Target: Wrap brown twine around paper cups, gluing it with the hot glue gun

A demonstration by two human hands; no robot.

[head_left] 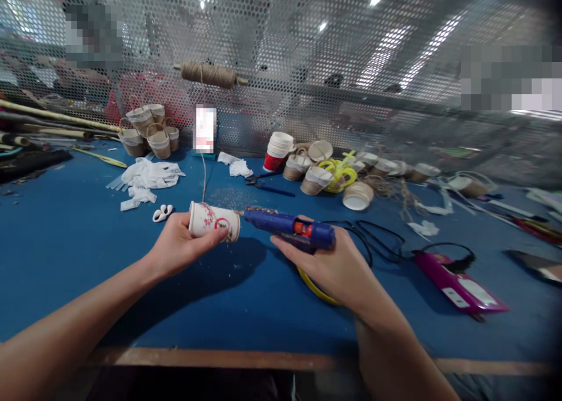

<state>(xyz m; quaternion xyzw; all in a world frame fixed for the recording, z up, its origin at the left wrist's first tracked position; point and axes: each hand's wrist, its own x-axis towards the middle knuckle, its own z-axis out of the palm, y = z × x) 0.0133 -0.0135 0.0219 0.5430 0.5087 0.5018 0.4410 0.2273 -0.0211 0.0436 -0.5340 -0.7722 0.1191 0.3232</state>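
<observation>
Tilted on its side, a white paper cup with a red blossom print is gripped by my left hand, the thumb lying along its wall. My right hand is wrapped round a blue glue gun. The gun's nozzle points left and meets or nearly meets the cup's base end; I cannot tell if they touch. A strand of brown twine runs down from a twine spool to the cup.
Twine-wrapped cups stand at back left, more at back right by stacked paper cups. Blue-handled pliers, white lace, earbuds, a phone and a purple power strip lie about. Perforated metal mesh rises behind.
</observation>
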